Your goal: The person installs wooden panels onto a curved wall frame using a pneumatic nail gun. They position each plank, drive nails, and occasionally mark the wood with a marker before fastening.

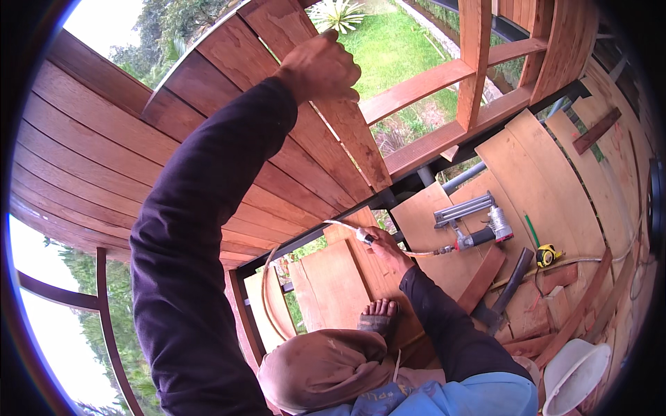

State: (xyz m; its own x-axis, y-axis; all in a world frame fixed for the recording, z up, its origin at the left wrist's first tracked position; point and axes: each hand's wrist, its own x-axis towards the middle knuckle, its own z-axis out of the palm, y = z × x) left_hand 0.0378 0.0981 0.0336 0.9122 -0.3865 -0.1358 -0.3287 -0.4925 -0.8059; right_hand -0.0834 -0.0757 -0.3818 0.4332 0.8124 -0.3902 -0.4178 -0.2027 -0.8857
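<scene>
My left arm, in a dark sleeve, reaches up across the reddish wooden boards. At its end my left hand is closed in a fist over the outermost board; whatever its fingers hold, if anything, is hidden. Lower down, my right hand is closed around a slim hose piece, white toward its free end with a dark collar. Right of that hand, a nail gun in grey and black lies on the plywood. A hose runs from the nail gun toward my right hand.
Plywood sheets form the floor, with open gaps beside the dark metal beams. A hammer, a yellow tape measure, wood offcuts and a white bucket lie to the right. Slatted framing stands ahead; grass shows beyond.
</scene>
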